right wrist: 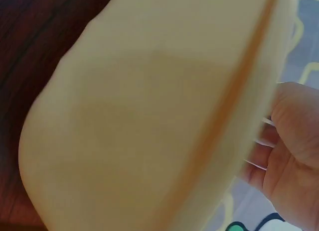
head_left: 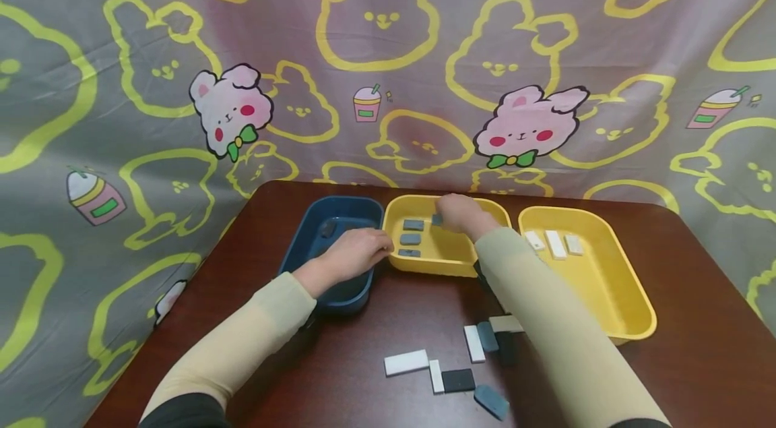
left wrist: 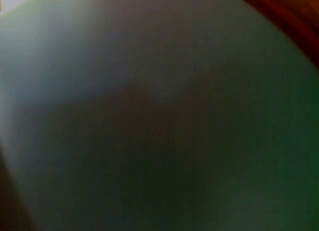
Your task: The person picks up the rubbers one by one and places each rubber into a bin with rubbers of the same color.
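Observation:
My right hand (head_left: 463, 212) reaches into the middle yellow bin (head_left: 433, 266) and pinches a small grey block (head_left: 437, 220). Beside it in that bin, several grey blocks (head_left: 410, 238) form a column. In the right wrist view a pale yellow wall (right wrist: 124, 131) hides the fingertips of this hand (right wrist: 299, 156). My left hand (head_left: 360, 249) is over the right side of the blue bin (head_left: 345, 307), its fingertips at the yellow bin's left rim. Whether they grip that rim is hidden. A blurred dark surface (left wrist: 159, 141) fills the left wrist view.
Another yellow bin (head_left: 630, 280) at the right holds white blocks (head_left: 555, 244). Dark pieces (head_left: 328, 228) lie in the blue bin. On the brown table (head_left: 345, 374) in front are white (head_left: 406, 362), black (head_left: 458, 380) and grey blocks (head_left: 492, 402). A patterned curtain hangs behind.

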The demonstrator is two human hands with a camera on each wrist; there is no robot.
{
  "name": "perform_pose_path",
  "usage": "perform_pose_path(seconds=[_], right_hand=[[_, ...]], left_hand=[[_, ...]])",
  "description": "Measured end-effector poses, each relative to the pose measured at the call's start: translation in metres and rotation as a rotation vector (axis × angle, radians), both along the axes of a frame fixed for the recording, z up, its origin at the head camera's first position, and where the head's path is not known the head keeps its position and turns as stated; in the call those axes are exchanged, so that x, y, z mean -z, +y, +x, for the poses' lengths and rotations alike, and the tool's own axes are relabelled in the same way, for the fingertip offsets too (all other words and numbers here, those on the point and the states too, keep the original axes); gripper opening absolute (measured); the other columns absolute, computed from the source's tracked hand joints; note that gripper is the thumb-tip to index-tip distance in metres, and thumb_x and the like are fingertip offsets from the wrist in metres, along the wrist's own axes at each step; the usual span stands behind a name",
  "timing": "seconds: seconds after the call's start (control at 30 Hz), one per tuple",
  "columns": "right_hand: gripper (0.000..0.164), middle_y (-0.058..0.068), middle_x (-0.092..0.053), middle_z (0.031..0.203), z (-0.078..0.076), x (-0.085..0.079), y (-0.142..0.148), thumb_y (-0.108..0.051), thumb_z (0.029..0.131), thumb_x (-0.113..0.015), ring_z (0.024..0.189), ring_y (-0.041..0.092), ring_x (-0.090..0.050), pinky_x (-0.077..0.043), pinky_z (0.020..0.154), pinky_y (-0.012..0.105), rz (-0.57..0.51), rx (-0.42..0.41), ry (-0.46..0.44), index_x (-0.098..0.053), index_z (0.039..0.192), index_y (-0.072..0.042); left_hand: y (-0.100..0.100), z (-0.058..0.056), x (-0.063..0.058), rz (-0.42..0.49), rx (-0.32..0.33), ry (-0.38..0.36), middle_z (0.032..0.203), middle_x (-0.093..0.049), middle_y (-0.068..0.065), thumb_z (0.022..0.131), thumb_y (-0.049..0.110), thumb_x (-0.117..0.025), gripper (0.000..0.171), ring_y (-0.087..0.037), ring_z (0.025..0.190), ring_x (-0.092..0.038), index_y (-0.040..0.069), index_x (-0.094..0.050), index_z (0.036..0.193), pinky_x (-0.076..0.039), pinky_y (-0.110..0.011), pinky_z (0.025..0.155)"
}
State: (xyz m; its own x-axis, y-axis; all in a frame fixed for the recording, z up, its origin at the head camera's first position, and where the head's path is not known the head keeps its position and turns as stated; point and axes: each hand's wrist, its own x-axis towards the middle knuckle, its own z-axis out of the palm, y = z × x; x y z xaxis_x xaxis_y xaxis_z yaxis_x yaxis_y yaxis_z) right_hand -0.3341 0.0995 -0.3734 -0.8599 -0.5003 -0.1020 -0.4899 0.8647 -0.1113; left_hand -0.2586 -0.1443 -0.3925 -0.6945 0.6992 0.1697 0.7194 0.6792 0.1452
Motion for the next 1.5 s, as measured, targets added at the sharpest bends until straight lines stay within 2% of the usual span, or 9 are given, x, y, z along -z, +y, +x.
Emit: perform_pose_path(seconds=[0.1,0.23,0.53,0.77,0.9,1.03,1.13,1.3,1.5], right_hand=[[0.003,0.007,-0.06,0.085,-0.003,0.005,-0.001,-0.006,0.091,-0.062,0.077,0.024,-0.053,-0.047,0.075,0.04,0.014,0.023,-0.023,-0.063,0.091,-0.003],[0.007,0.007,-0.058,0.081,-0.007,0.012,-0.003,-0.004,0.09,-0.06,0.076,0.025,-0.054,-0.047,0.075,0.042,0.04,0.042,-0.034,-0.058,0.083,-0.006],[0.008,0.009,-0.062,0.088,-0.014,0.025,-0.003,-0.002,0.09,-0.057,0.085,0.028,-0.059,-0.047,0.083,0.044,0.097,0.083,-0.036,-0.059,0.084,-0.007],[0.009,0.01,-0.064,0.091,-0.01,0.025,0.0,-0.001,0.089,-0.056,0.086,0.028,-0.06,-0.048,0.082,0.044,0.099,0.075,-0.054,-0.06,0.084,-0.007],[0.006,0.007,-0.059,0.083,-0.007,0.015,0.002,-0.003,0.088,-0.059,0.078,0.025,-0.054,-0.047,0.076,0.041,0.073,0.066,-0.081,-0.058,0.084,-0.007],[0.008,0.005,-0.05,0.075,-0.002,-0.004,0.002,-0.006,0.089,-0.063,0.07,0.022,-0.046,-0.041,0.067,0.038,0.06,0.012,-0.072,-0.057,0.084,-0.005],[0.011,0.006,-0.055,0.081,0.006,-0.021,0.002,-0.012,0.09,-0.068,0.074,0.022,-0.051,-0.045,0.069,0.038,0.073,-0.043,-0.029,-0.061,0.091,-0.004],[0.025,0.01,-0.065,0.101,0.027,-0.042,0.005,-0.018,0.088,-0.072,0.093,0.028,-0.062,-0.05,0.081,0.045,0.098,-0.131,0.039,-0.065,0.107,-0.004],[0.026,0.008,-0.064,0.097,0.061,-0.05,0.016,-0.02,0.086,-0.075,0.088,0.025,-0.063,-0.052,0.077,0.041,0.053,-0.259,0.138,-0.065,0.106,-0.006]], left_hand=[[0.002,0.0,0.0,-0.006,0.001,0.007,0.102,-0.069,0.0,0.092,0.014,-0.068,0.016,-0.014,0.092,-0.062,0.01,-0.072,0.107,-0.051,-0.031,0.084],[0.003,0.0,-0.001,-0.001,0.013,0.008,0.102,-0.069,-0.001,0.093,0.014,-0.067,0.015,-0.015,0.092,-0.062,0.009,-0.072,0.106,-0.051,-0.031,0.083],[0.005,-0.001,-0.002,0.016,0.017,-0.008,0.102,-0.069,-0.001,0.092,0.013,-0.068,0.017,-0.015,0.09,-0.061,0.009,-0.072,0.107,-0.051,-0.031,0.083],[0.005,0.001,-0.002,0.008,0.02,-0.003,0.102,-0.069,-0.001,0.092,0.013,-0.067,0.015,-0.015,0.09,-0.062,0.009,-0.072,0.106,-0.051,-0.032,0.083],[0.003,0.001,-0.003,0.0,0.016,0.0,0.102,-0.069,-0.002,0.093,0.013,-0.067,0.015,-0.016,0.092,-0.062,0.008,-0.072,0.107,-0.051,-0.032,0.083],[0.0,0.001,-0.004,0.002,0.003,-0.011,0.103,-0.069,-0.002,0.092,0.013,-0.067,0.017,-0.016,0.093,-0.062,0.008,-0.072,0.108,-0.051,-0.033,0.085],[0.0,0.001,-0.004,0.005,0.0,-0.015,0.104,-0.069,-0.001,0.092,0.013,-0.067,0.017,-0.016,0.093,-0.062,0.008,-0.072,0.109,-0.051,-0.033,0.086],[-0.001,0.0,-0.002,0.014,-0.002,-0.024,0.104,-0.069,-0.002,0.092,0.013,-0.068,0.018,-0.016,0.093,-0.062,0.008,-0.072,0.11,-0.051,-0.033,0.086],[0.001,0.0,-0.001,0.019,0.001,-0.017,0.104,-0.069,-0.002,0.091,0.011,-0.069,0.019,-0.017,0.093,-0.062,0.008,-0.072,0.109,-0.051,-0.034,0.086]])
